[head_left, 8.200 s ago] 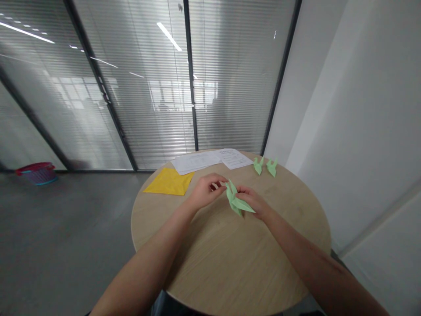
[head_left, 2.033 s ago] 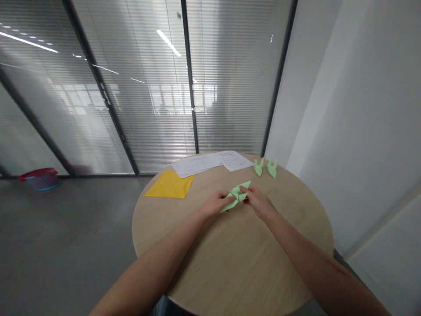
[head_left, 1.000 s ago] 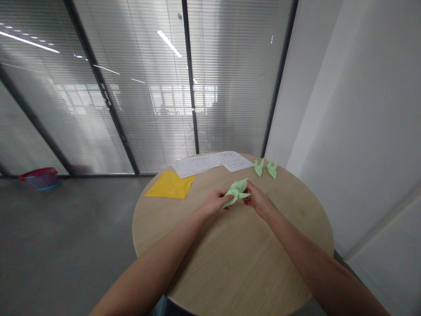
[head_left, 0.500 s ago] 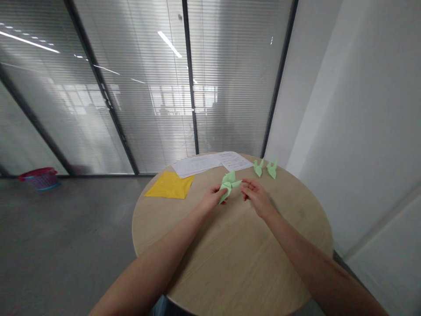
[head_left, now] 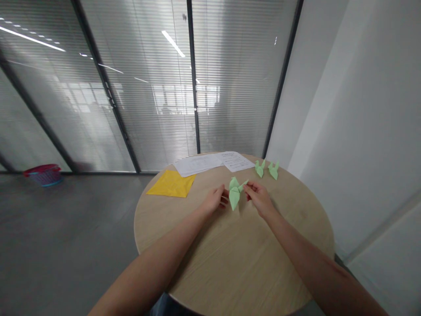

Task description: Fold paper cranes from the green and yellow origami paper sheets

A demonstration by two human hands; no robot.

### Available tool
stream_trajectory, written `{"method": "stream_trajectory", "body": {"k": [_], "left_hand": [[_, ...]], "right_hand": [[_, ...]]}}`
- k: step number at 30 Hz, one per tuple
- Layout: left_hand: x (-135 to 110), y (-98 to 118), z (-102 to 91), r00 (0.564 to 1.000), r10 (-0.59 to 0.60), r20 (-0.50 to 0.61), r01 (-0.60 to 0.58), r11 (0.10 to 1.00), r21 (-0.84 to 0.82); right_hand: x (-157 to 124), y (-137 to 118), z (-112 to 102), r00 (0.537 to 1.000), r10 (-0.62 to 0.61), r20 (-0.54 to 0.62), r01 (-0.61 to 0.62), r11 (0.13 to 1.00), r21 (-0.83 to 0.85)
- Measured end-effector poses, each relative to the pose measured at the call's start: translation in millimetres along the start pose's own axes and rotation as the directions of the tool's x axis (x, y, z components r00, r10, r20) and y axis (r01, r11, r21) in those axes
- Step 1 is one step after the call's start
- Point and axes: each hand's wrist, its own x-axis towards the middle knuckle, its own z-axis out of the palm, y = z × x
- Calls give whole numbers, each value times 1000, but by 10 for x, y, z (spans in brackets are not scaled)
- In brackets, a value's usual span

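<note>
A light green folded paper figure point(head_left: 234, 194) hangs just above the round wooden table point(head_left: 230, 254), between my two hands. My right hand point(head_left: 259, 198) pinches one thin tip of it with thumb and forefinger. My left hand point(head_left: 215, 201) sits close on its left side, fingers curled, touching or almost touching the figure's body. Two finished green folded figures point(head_left: 267, 169) stand side by side near the table's far right edge.
A yellow square sheet point(head_left: 171, 184) lies at the table's far left. White printed sheets point(head_left: 213, 161) lie at the far edge. Beyond are glass walls with blinds, a white wall on the right, and a red basket point(head_left: 42, 174) on the floor.
The green figure has passed from my left hand's grip toward my right, which now pinches its tip. It has turned to point downward. The camera shifted slightly.
</note>
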Motion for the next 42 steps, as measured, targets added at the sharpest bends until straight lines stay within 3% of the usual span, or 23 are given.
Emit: {"method": "stream_trajectory", "body": {"k": [5, 9, 15, 18, 22, 26, 31, 34, 38, 42], "left_hand": [[27, 6, -61, 997, -18, -69, 27, 989, 144], [10, 47, -94, 994, 69, -79, -40, 946, 322], [20, 59, -123, 977, 205, 63, -202, 784, 587], [47, 44, -130, 967, 224, 118, -246, 714, 656], [56, 35, -135, 967, 213, 139, -249, 686, 684], [45, 40, -132, 964, 208, 162, -262, 680, 685], [60, 40, -122, 960, 217, 176, -277, 666, 692], [73, 38, -106, 964, 203, 169, -263, 665, 699], [85, 31, -86, 963, 209, 169, -265, 636, 725], [81, 21, -86, 962, 210, 176, -271, 624, 733]], "right_hand": [[123, 114, -144, 995, 91, -37, -92, 996, -17], [258, 200, -358, 982, 136, -129, -140, 990, -20], [420, 373, -675, 920, 237, -312, -222, 971, 82], [466, 421, -748, 920, 237, -312, -217, 971, 96], [527, 424, -908, 939, 229, -256, -217, 973, 77], [557, 369, -1344, 945, 235, -226, -236, 971, 23], [542, 292, -2021, 920, 213, -329, -225, 974, 2], [543, 274, -2246, 904, 210, -373, -230, 973, -9], [615, 283, -2210, 907, 205, -367, -228, 973, -20], [776, 309, -1871, 939, 192, -286, -211, 977, -38]]}}
